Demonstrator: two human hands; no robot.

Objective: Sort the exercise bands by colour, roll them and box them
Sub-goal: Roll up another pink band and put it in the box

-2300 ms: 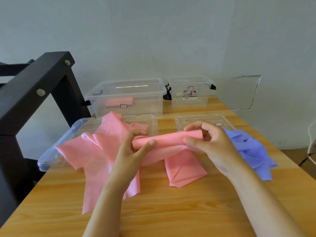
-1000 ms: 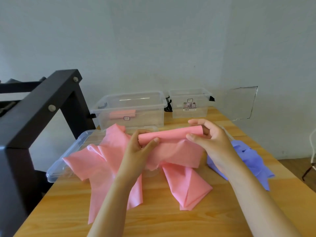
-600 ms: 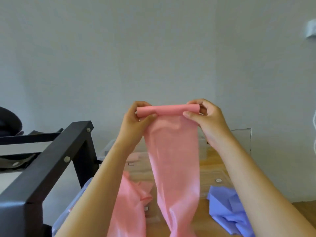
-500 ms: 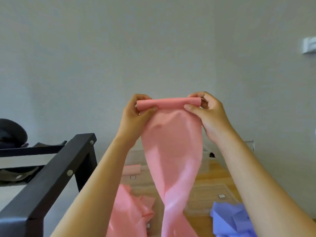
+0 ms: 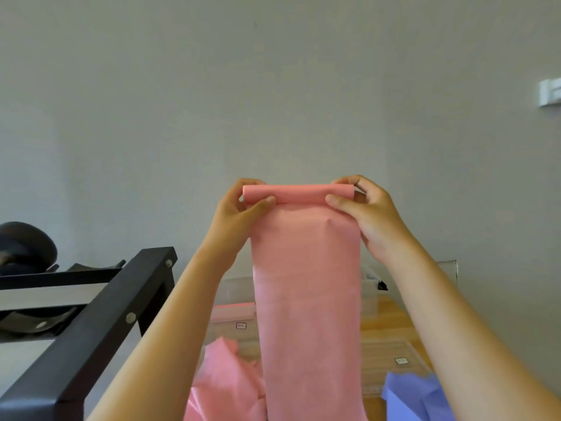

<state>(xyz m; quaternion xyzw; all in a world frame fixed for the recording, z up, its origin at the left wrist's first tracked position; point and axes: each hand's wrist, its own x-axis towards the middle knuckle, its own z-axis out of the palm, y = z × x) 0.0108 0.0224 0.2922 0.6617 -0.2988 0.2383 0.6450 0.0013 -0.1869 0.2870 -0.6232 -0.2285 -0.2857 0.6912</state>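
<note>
Pink band [image 5: 306,299] hangs in the air from both hands, over the table [image 5: 385,314]. Its top end is wound into a thin roll [image 5: 299,193]. The left hand [image 5: 239,214] pinches the left end of the roll, with the thumb in front and the fingers curled behind. The right hand [image 5: 368,214] pinches the right end the same way. Below the roll the band is flat and loose, and its bottom goes out of view.

I think the job is far from done. One other roll [image 5: 233,309], also pink, lies in the box [image 5: 230,287] at the back, so that one looks finished. The band in the hands is only a little bit rolled. More pink bands sit in a crumpled pile [image 5: 224,378] on the table. Blue bands [image 5: 416,399] lie in a heap on the right, apart from the pink ones, so the sorting looks mostly done. None of the blue ones looks rolled. A second box [image 5: 368,299] stands behind the band, and I cannot tell what is in it.

A small white label [image 5: 241,325] is stuck on the front of the box. Another tag [image 5: 401,360] is on a clear lid [image 5: 391,347] lying flat on the table. Both are too small and blurry to read. No brand name shows.
</note>
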